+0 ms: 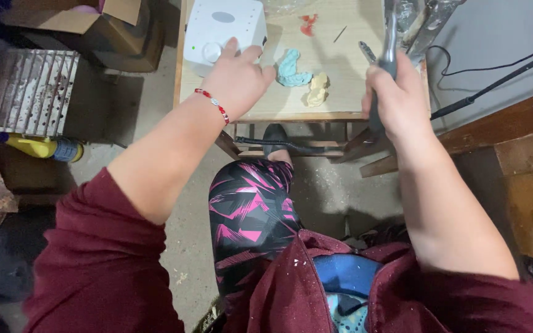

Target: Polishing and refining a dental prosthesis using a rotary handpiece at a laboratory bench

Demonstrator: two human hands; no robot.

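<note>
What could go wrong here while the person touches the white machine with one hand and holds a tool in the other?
1. The blue cast and the yellow cast lie just beside the left hand on the wooden table; a sweep of the wrist might knock them toward the near edge.
2. The right hand grips a dark-handled tool upright above the table; if it slips, it could strike the casts.
3. The left hand reaches the white machine at the table's left edge; a push may shift it off.

Two dental casts [293, 69], one white machine [223, 28]

table [340, 68]: box device [224, 28] left | two moulded casts [303, 79] right of it
</note>
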